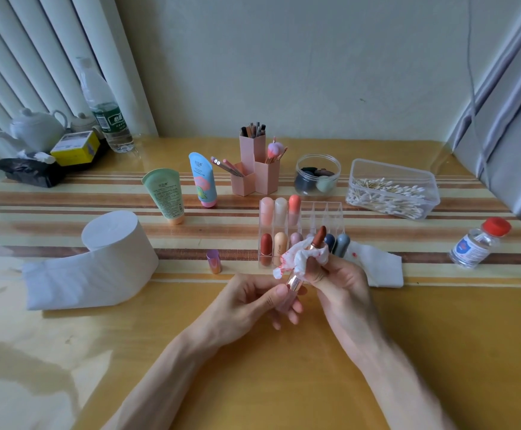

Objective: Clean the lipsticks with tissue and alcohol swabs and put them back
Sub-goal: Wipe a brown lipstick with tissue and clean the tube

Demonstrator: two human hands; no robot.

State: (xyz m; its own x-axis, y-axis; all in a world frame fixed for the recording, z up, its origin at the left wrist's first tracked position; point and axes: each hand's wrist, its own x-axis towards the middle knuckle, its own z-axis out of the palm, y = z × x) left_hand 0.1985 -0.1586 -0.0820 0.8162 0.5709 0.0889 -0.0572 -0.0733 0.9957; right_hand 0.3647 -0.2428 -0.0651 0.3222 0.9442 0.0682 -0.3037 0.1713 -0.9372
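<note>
Our left hand [253, 301] pinches the lipstick [319, 237] by its bottom. Our right hand [341, 285] grips tissue [298, 259] round its middle. Its tip leans up toward the holder [327, 209] just behind.

Lipstick [319, 235]: only the brown tip and a strip of gold case show; the tissue [299, 259] wraps the middle and the left hand [253, 302] covers the base.
Right hand [343, 283]: fingertips buried in the tissue.
Clear rack [315, 209]: front slots behind the lipstick and tissue are hidden.
Folded sheet [380, 268]: left end lies behind the right hand.
Small bottle [476, 243]: label print too small to read.
Teapot [35, 128]: lower right side hidden behind the yellow box [74, 147].
Forearms [166, 377]: cut off by the bottom edge.
</note>
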